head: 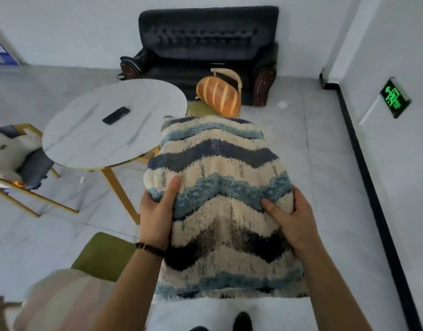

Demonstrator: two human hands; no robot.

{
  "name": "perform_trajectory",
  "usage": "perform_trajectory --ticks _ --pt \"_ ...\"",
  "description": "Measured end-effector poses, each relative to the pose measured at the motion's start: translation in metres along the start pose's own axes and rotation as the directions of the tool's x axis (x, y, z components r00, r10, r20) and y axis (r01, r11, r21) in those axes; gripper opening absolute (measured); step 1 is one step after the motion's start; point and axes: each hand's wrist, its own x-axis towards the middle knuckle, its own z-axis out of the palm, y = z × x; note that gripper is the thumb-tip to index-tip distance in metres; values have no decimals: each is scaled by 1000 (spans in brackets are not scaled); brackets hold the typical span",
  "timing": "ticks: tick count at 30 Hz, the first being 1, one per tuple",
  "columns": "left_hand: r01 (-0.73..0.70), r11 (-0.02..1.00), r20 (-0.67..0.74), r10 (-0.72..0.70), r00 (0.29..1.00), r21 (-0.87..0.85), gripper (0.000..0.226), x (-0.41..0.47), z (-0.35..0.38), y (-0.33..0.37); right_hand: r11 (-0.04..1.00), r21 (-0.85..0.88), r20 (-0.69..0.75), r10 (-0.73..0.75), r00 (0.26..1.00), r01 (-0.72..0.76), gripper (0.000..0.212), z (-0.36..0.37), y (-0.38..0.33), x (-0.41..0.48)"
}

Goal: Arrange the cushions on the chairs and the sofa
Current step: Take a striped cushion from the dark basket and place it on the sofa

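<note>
The left hand (155, 216) grips the left edge of the wave-striped cushion (224, 187), thumb laid over the top face and the other fingers hidden beneath; a dark beaded bracelet (149, 248) sits on that wrist. The right hand (291, 223) holds the opposite edge the same way, thumb pressed into the pile and fingers curled under. The cushion, banded in cream, pale blue and navy, is carried flat in front of the body above the grey tiled floor, clear of any seat, its far left corner overlapping the right edge of the round marble table (91, 139). A black phone (116, 115) lies near the middle of that table. Beyond the table, a bread-shaped cushion (218, 96) leans on the far green chair (201, 109), just in front of the black sofa (205, 39) against the back wall. A dark-seated chair (35, 167) at the table's left edge bears a pale fluffy cushion (7, 149). A near green chair (103, 254) stands at lower left, beside a pink striped cushion (62, 297).
</note>
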Motion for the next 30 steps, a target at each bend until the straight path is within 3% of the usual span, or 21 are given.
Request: perform_trajectory --ticks 6,11,15,20,23,26,27,30 --pt "47 987 -13 -50 999 -151 86 135 64 1 977 166 46 130 990 -136 53 19 -19 158" --pt "97 983 -6 -99 995 -157 70 275 144 -15 983 164 -43 96 994 -88 41 45 -32 308" --pt "46 991 58 -39 998 -128 32 377 228 9 991 129 -129 43 991 -27 37 35 -66 419" --pt "38 990 288 4 957 -139 45 480 345 37 977 211 -315 33 948 36 45 -7 -76 524" --pt "37 996 396 -1 918 -85 48 539 423 29 950 310 -374 90 923 34 73 -35 -63 592" --pt "1 999 439 13 898 -32 54 597 508 14 940 341 -389 120 913 22 83 -66 -48 676" --pt "-4 1000 436 11 900 -17 56 612 531 13 938 347 -386 133 913 10 81 -74 -48 703" --pt "39 999 407 -32 913 -9 44 669 608 17 936 352 -355 129 926 5 46 -109 -55 804"
